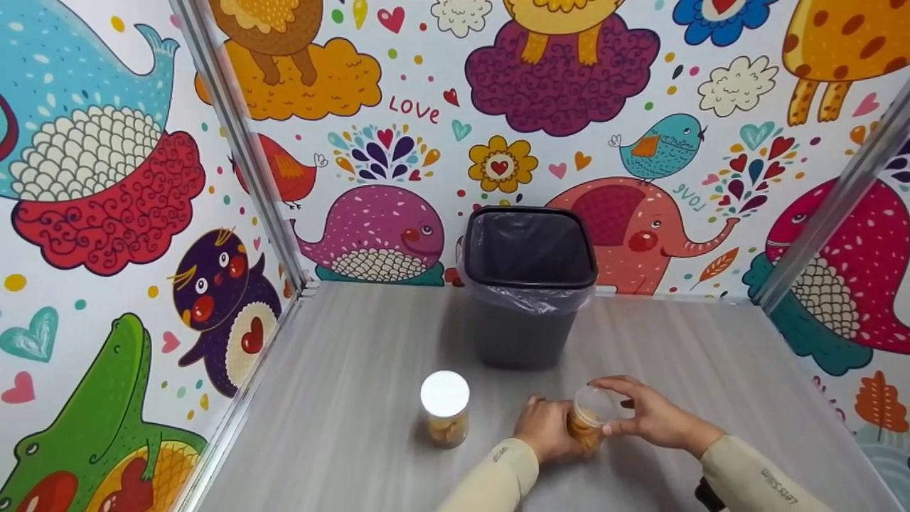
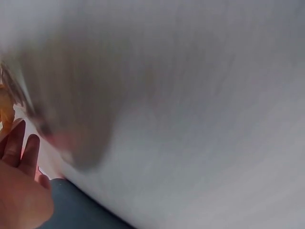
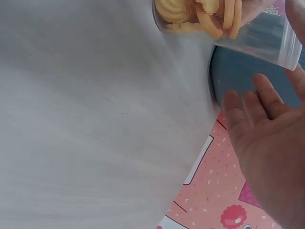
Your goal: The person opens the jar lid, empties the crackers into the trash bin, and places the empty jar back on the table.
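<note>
A clear plastic jar of ring-shaped yellow cookies stands on the table, with my left hand gripping its side. Around the translucent lid at its top, my right hand pinches with thumb and forefinger. In the right wrist view the cookies fill the lower part of the jar, and the other fingers of that hand are held away from it. The left wrist view catches only part of the left hand and a bit of cookie at the edge.
Left of my hands stands a second jar of cookies with a white lid. A dark grey trash bin lined with a clear bag is behind, near the back wall. Cartoon-printed walls surround the grey table.
</note>
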`<state>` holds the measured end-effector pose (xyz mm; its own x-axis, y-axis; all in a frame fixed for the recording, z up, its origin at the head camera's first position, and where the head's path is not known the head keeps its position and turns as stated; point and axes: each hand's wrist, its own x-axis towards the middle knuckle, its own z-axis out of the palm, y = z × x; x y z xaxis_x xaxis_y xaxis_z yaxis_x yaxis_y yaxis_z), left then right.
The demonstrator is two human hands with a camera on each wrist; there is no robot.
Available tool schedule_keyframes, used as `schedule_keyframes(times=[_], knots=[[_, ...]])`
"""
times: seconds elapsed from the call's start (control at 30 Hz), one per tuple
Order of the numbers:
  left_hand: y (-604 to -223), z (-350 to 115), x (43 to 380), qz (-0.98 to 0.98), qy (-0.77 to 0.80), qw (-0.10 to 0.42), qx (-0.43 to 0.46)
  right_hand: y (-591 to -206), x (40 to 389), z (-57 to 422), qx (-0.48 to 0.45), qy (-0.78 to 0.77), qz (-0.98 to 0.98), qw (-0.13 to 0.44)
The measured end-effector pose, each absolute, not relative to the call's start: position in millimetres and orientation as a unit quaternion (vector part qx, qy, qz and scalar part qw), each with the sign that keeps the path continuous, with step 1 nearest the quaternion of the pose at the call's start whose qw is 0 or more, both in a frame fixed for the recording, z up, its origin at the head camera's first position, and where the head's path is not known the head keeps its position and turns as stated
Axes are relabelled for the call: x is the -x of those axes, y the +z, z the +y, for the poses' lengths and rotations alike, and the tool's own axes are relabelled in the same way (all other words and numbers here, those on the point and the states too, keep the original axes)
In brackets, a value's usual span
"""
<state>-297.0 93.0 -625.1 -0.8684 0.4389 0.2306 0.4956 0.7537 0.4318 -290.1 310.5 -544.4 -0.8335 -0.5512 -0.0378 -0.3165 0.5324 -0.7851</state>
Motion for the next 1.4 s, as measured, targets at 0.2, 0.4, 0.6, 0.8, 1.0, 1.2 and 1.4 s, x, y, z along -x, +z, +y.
schedule_keyframes(times=[0.2, 0.4, 0.6, 0.8, 1.0, 1.2, 1.4], knots=[[-624.9, 93.3, 296.6, -0.934, -0.254, 0.048, 0.245, -553.3, 270.9, 300.2, 0.221, -0.406, 0.886, 0.039], [-623.9, 93.9, 294.3, -0.936, -0.241, 0.059, 0.25, -571.2, 240.9, 271.7, 0.102, -0.421, 0.897, -0.09], [-627.1, 90.9, 298.5, -0.937, -0.232, 0.072, 0.251, -582.3, 240.4, 253.1, 0.054, -0.403, 0.9, -0.157], [-627.2, 92.9, 297.6, -0.936, -0.234, 0.063, 0.253, -582.1, 243.7, 264.1, 0.08, -0.408, 0.898, -0.143], [-626.9, 97.5, 294.4, -0.933, -0.242, 0.048, 0.264, -561.3, 259.7, 299.4, 0.184, -0.452, 0.873, 0.024], [-628.5, 98.0, 291.6, -0.932, -0.235, 0.044, 0.274, -548.2, 277.4, 318.4, 0.238, -0.446, 0.848, 0.161], [-625.0, 93.4, 299.1, -0.934, -0.239, 0.05, 0.261, -547.2, 281.7, 310.4, 0.219, -0.432, 0.866, 0.128]])
